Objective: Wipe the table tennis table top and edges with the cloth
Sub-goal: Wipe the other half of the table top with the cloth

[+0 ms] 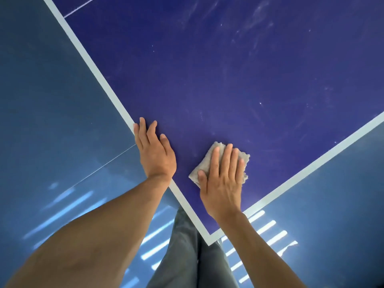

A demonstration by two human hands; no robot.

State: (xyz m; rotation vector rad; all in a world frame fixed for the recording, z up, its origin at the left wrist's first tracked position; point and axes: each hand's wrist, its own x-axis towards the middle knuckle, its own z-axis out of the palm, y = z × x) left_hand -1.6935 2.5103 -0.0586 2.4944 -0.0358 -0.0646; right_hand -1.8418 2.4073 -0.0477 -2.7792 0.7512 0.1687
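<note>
Pressing down on the cloth (204,161), the right hand (222,183) lies flat with all its fingers straight and slightly spread, the thumb out to the side; nothing is curled round the fabric, it is simply pinned under the palm and fingers. The cloth is a small, pale grey, folded piece with frayed edges, and it sits on the deep blue counter (228,69) a short way in from the near corner (208,244), peeking out beyond the fingertips and past the thumb. The left hand (155,154) rests palm down on the same surface, well to the left of the cloth and apart from it, fingers straight and close together and holding nothing; its little finger lies on the white border line (89,59) that runs along the left edge, and the wrist crosses that line. A second white border line (311,163) runs along the right edge, and the two meet at the near corner. Faint pale smears and specks (259,11) show on the far part of the blue surface. Beneath the counter's edges lies a glossy grey-blue floor (52,100) with bright bars of reflected light (266,227), and the person's grey trousers (187,256) stand right at the corner between both bare forearms.
</note>
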